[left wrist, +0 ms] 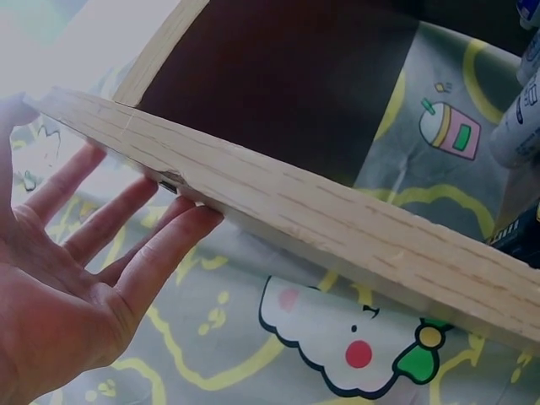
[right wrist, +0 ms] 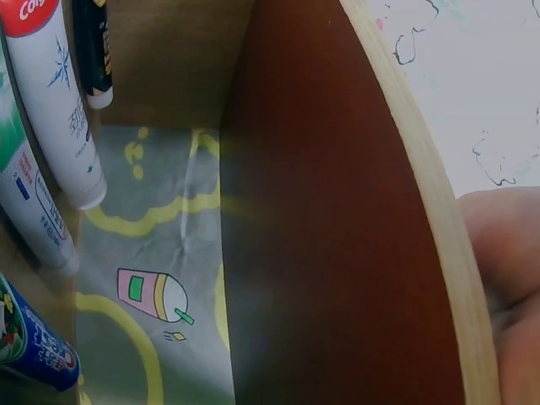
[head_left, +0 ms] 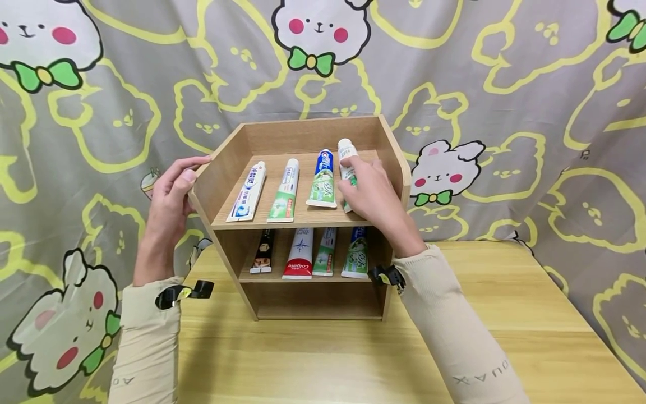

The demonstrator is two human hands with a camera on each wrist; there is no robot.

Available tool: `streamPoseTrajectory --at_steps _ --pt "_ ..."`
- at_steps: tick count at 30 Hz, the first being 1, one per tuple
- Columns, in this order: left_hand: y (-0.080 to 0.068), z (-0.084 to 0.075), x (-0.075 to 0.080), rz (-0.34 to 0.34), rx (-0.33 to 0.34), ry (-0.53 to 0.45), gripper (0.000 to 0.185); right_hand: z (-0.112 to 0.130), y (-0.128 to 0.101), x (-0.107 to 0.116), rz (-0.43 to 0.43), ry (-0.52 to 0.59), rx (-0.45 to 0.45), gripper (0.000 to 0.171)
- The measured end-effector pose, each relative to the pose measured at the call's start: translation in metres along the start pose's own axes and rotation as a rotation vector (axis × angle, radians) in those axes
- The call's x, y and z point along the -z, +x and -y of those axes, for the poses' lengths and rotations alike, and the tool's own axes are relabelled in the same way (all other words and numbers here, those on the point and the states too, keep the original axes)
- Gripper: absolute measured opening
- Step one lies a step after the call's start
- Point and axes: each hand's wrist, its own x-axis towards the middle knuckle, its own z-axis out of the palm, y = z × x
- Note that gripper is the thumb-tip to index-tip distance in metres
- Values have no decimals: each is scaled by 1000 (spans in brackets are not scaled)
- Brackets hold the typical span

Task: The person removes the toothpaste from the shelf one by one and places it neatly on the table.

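A small wooden shelf unit [head_left: 315, 126] stands on the table, tubes of toothpaste on its upper two levels. At the top right, my right hand [head_left: 370, 188] grips a white and green toothpaste tube [head_left: 346, 147], partly hidden by the fingers. Just left of it lies a blue and green tube [head_left: 323, 179]; farther left are a white and green tube [head_left: 285, 193] and a white and blue tube [head_left: 247, 193]. My left hand [head_left: 169, 196] holds the left side panel [left wrist: 295, 198], its fingers against the outer face and the thumb at the front edge.
On the middle level lie a black tube [head_left: 263, 252], a red and white Colgate tube [head_left: 299, 258], a white and green tube [head_left: 324, 252] and a blue and green tube [head_left: 356, 255]. Under them is a low bottom compartment [head_left: 318, 300]. A patterned curtain [head_left: 444, 101] hangs behind the table [head_left: 479, 292].
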Motion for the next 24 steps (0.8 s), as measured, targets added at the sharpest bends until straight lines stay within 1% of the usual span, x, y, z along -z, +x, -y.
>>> streamPoseTrajectory --at_steps 9,12,17,19,24 --pt "-1 0 1 -2 0 1 38 -2 -8 -2 -80 130 59 46" --pt "-1 1 1 -10 7 7 38 -3 -10 -3 -100 191 70 47" --pt "-3 1 2 -18 8 11 38 -1 -14 -1 -109 313 66 50" --pt "-3 1 2 -18 4 3 38 -1 -15 0 -113 366 87 51" --pt "0 1 0 -8 -7 -19 38 -4 -21 4 -105 547 149 53"
